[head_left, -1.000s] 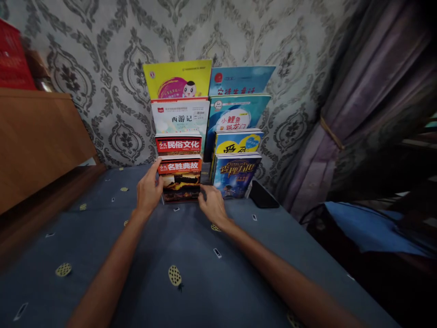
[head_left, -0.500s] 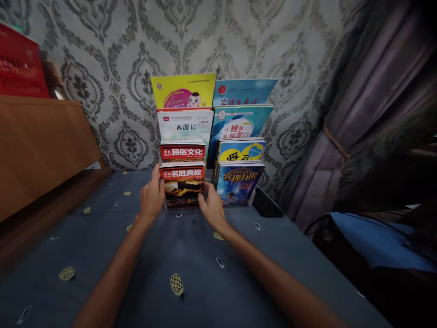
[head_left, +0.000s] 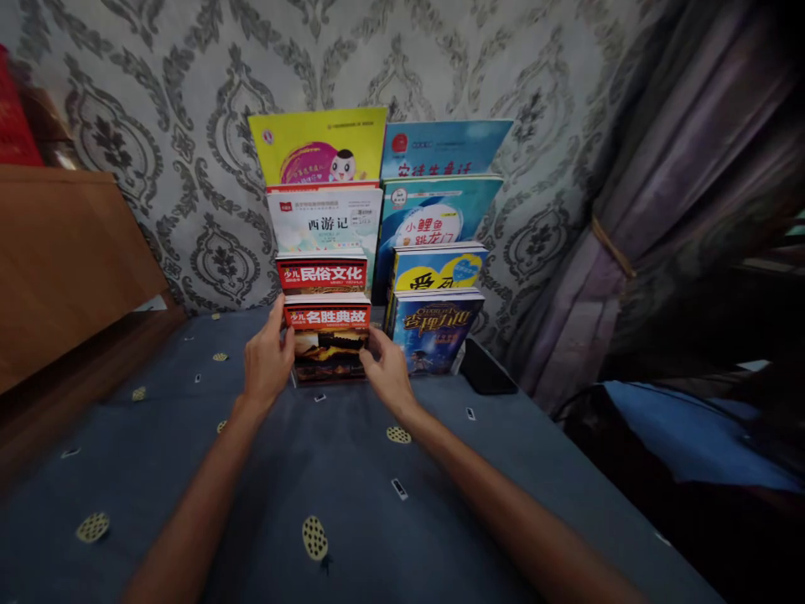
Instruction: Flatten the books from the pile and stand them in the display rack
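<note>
While the left hand (head_left: 267, 365) and right hand (head_left: 386, 369) clamp opposite edges of the front red book (head_left: 328, 340), it stands upright, squared against the tiered books (head_left: 327, 222) behind.

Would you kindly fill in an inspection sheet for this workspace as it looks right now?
Surface: grey-blue patterned cloth.
Job's things: front red-banded book, upright in the left row of the tiered book display.
Clutter: dark flat object beside the right row; what it is cannot be told.
Grippers: left hand on the book's left edge, right hand on its right edge.
Cables: nothing seen.
Surroundings: damask wallpaper, purple curtain, wooden board.
</note>
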### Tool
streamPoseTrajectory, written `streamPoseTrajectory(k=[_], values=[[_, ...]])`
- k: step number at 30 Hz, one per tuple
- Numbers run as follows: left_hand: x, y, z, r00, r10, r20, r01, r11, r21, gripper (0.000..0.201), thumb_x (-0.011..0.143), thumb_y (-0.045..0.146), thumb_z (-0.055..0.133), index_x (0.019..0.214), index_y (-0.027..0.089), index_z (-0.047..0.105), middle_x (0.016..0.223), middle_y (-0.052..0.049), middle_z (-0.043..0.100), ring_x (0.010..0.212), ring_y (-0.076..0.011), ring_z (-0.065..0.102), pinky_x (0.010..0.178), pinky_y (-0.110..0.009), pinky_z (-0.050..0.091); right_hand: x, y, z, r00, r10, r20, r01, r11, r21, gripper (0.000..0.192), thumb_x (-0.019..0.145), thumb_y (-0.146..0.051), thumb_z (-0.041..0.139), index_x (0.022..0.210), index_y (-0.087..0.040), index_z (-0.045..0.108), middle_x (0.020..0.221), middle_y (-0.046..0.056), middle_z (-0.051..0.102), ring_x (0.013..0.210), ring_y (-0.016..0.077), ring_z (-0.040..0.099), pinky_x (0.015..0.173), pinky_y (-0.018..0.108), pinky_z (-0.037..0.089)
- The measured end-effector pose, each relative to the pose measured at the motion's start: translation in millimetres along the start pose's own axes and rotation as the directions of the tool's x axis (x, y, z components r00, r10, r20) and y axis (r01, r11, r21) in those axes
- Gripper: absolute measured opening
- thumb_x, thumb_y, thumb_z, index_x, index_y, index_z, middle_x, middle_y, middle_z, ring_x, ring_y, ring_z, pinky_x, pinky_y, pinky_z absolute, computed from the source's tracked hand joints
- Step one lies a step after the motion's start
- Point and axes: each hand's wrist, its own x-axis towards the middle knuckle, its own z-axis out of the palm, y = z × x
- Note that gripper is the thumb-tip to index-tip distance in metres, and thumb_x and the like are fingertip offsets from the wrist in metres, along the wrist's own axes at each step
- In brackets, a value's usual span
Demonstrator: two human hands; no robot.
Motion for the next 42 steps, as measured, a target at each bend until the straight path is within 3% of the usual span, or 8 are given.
streamPoseTrajectory(k=[4,7,11,17,26,31,36,42], values=[[-1.0,-2.5,2.0,1.000,-0.006,0.003,0.006,0.998,-0.066,0.063,0.093,0.019,0.050,0.155,0.021,0.035,0.143,-0.012,0.061,0.112,-0.0252,0.070,0.091,-0.037,0.058,-1.4,0.6,0.2,1.000,-0.020,-0.019,0.019,0.999,-0.046,0.053,0.083,-0.016,0.048,0.136,-0.015,0.057,0.129,0.012,0.070,0.114,0.0251,0.067,0.103,0.041,0.051],[-2.3,-2.1,4.1,0.999,-0.038,-0.020,0.036,0.995,-0.095,0.062,0.094,0.021,0.049,0.155,0.018,0.033,0.134,-0.013,0.067,0.114,-0.0259,0.070,0.094,-0.039,0.057,-4.4,0.7,3.4,1.000,-0.011,-0.010,0.010,0.994,-0.107,0.057,0.085,-0.018,0.047,0.142,-0.012,0.052,0.127,0.015,0.070,0.113,0.0270,0.068,0.100,0.042,0.052],[-2.3,3.6,4.6,0.999,-0.042,-0.026,0.040,0.997,-0.071,0.048,0.096,0.020,0.045,0.144,0.019,0.049,0.128,-0.011,0.071,0.113,-0.0246,0.070,0.094,-0.037,0.055,-8.8,1.4,9.4,0.997,0.062,0.042,-0.052,0.974,-0.220,0.057,0.085,-0.019,0.048,0.140,-0.011,0.052,0.116,0.015,0.074,0.105,0.0284,0.070,0.095,0.041,0.053],[-0.5,13.3,2.3,0.995,-0.098,-0.022,0.098,0.995,0.011,0.037,0.094,0.016,0.045,0.127,0.017,0.062,0.108,-0.011,0.077,0.092,-0.0247,0.073,0.082,-0.033,0.054,-10.5,-0.6,12.6,0.994,0.092,0.053,-0.068,0.936,-0.346,0.049,0.086,-0.019,0.046,0.133,-0.010,0.056,0.117,0.017,0.073,0.107,0.0298,0.069,0.095,0.040,0.052],[0.8,8.3,-0.2,0.996,-0.088,0.000,0.088,0.995,-0.049,0.041,0.093,0.016,0.045,0.131,0.019,0.060,0.116,-0.011,0.075,0.099,-0.0253,0.071,0.087,-0.036,0.054,-12.4,0.3,14.1,0.996,0.075,0.050,-0.052,0.933,-0.356,0.049,0.084,-0.018,0.049,0.133,-0.015,0.055,0.121,0.014,0.072,0.108,0.0284,0.069,0.093,0.037,0.052],[0.9,7.1,-2.6,0.999,-0.038,-0.015,0.037,0.997,-0.067,0.034,0.093,0.017,0.046,0.122,0.016,0.063,0.113,-0.012,0.074,0.102,-0.0265,0.069,0.091,-0.038,0.053,-14.9,-6.0,6.3,0.994,0.051,0.094,0.011,0.824,-0.567,0.041,0.087,-0.020,0.050,0.126,-0.010,0.059,0.115,0.017,0.073,0.107,0.0297,0.067,0.094,0.038,0.049],[2.1,7.6,-2.1,1.000,-0.011,-0.012,0.011,0.999,-0.044,0.027,0.092,0.016,0.043,0.110,0.016,0.064,0.106,-0.011,0.072,0.099,-0.0260,0.067,0.089,-0.038,0.052,-11.7,-23.6,-3.3,0.972,0.169,0.162,0.003,0.680,-0.733,0.030,0.093,-0.026,0.051,0.114,-0.010,0.066,0.101,0.019,0.076,0.096,0.0295,0.071,0.084,0.036,0.049],[3.5,5.2,-1.9,1.000,-0.004,0.009,0.004,1.000,-0.004,0.027,0.092,0.016,0.043,0.109,0.017,0.063,0.106,-0.011,0.072,0.099,-0.0261,0.067,0.088,-0.036,0.052,-5.9,-36.2,-7.5,0.946,0.256,0.199,-0.018,0.655,-0.756,0.028,0.095,-0.026,0.051,0.111,-0.009,0.067,0.100,0.019,0.077,0.096,0.0313,0.073,0.084,0.036,0.049]])
